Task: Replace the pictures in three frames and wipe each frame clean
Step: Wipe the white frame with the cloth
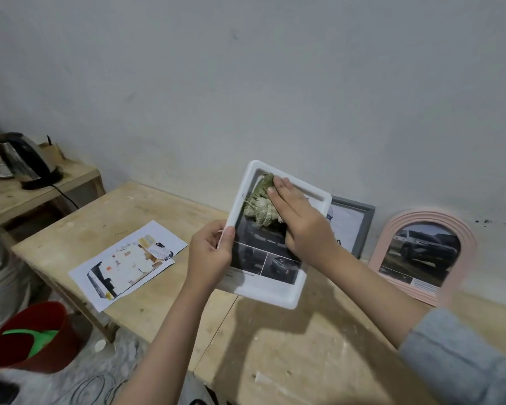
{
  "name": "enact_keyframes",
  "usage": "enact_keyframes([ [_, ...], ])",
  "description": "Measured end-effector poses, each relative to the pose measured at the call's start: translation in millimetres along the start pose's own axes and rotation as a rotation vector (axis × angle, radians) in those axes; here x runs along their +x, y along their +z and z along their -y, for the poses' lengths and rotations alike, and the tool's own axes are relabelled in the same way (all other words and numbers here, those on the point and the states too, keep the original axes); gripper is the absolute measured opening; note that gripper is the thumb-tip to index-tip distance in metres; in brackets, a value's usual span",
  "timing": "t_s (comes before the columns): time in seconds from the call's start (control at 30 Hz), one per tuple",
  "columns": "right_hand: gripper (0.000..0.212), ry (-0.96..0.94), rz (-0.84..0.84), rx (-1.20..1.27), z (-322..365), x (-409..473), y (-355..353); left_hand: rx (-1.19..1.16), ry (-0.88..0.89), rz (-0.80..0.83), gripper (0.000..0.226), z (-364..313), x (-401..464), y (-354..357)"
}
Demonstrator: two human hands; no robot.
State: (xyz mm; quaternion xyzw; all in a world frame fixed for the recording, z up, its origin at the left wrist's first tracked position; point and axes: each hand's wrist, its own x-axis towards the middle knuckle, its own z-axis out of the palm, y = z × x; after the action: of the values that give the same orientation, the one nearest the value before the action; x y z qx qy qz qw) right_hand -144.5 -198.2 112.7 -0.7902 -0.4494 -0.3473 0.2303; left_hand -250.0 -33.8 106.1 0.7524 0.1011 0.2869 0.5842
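Note:
My left hand (212, 252) grips the left edge of a white rectangular frame (270, 292), held tilted above the wooden table (187, 311). The frame holds a picture of dark cars. My right hand (301, 217) presses a greenish cloth (259, 207) flat against the upper part of the frame's front, fingers straight. A grey frame (360, 226) leans on the wall behind the white one, mostly hidden. A pink arched frame (427, 258) with a car picture leans on the wall at the right. Loose printed pictures (126, 264) lie on the table at the left.
A steel kettle (27, 162) with a cord stands on a lower wooden shelf at far left. A red bucket (32, 337) with a green scoop sits on the floor beside the table. Cables lie on the floor below.

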Motion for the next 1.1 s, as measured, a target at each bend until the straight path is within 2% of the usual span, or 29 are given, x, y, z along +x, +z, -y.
enact_keyframes([
  [0.1, 0.066, -0.025, -0.009, 0.037, 6, 3, 1, 0.012, 0.075, -0.004, 0.017, -2, -1, 2],
  [0.33, 0.063, -0.111, 0.078, 0.184, 23, 2, -1, 0.001, 0.136, 0.007, 0.026, 3, -1, -2],
  [0.53, 0.062, -0.177, 0.224, 0.291, 45, -24, 9, -0.055, 0.033, -0.016, 0.024, 1, 2, 0],
  [0.63, 0.057, -0.187, 0.310, 0.353, 53, -38, 12, -0.022, -0.036, -0.049, 0.034, 3, 4, 2],
  [0.73, 0.060, -0.139, 0.404, 0.471, 61, -48, 10, -0.004, -0.049, -0.077, 0.032, 5, 6, 3],
  [0.9, 0.064, 0.031, 0.445, 0.701, 66, -51, 3, 0.016, -0.053, -0.090, 0.037, 7, 3, 6],
  [1.0, 0.045, 0.267, 0.592, 0.887, 57, -46, -7, 0.020, -0.074, -0.100, 0.039, 5, 2, 10],
  [1.07, 0.025, 0.320, 0.669, 0.969, 45, -37, -15, 0.006, -0.094, -0.104, 0.035, 3, 2, 12],
  [1.1, 0.022, 0.334, 0.653, 1.003, 39, -32, -19, -0.001, -0.102, -0.107, 0.034, 2, 2, 13],
])
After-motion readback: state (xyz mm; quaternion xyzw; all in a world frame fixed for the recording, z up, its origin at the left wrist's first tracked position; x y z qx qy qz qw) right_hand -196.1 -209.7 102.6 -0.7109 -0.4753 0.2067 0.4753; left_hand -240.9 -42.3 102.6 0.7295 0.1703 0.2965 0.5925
